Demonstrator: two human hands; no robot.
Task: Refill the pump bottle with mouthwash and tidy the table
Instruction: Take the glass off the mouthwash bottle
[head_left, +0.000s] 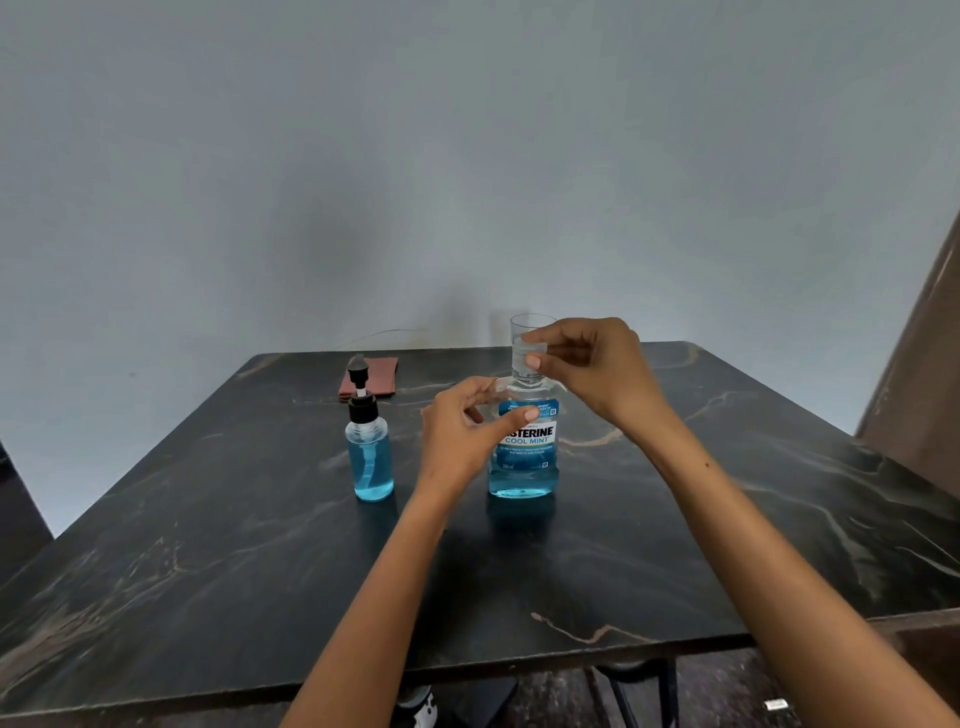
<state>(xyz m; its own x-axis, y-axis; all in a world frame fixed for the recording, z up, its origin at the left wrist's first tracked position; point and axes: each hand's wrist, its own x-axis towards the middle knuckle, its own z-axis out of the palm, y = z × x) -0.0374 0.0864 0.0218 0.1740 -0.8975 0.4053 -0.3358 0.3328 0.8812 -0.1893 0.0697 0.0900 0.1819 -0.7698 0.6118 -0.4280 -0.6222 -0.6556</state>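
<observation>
A clear mouthwash bottle (524, 480) with a blue label stands upright near the middle of the dark marble table (208, 545), blue liquid showing at its base. A clear plastic cap (525, 326) sits on its neck. My right hand (597, 369) pinches that cap from the right with thumb and fingers. My left hand (457, 436) grips the bottle's left shoulder, thumb across the label. To the left, a small clear pump bottle (370, 457) with a black pump head stands upright, largely full of blue liquid and touched by neither hand.
A folded reddish-brown cloth (382, 375) lies at the table's far edge behind the pump bottle. A grey wall rises just beyond the table. A brown panel (919, 374) stands at the right. Dark chair parts (639, 691) show under the near edge.
</observation>
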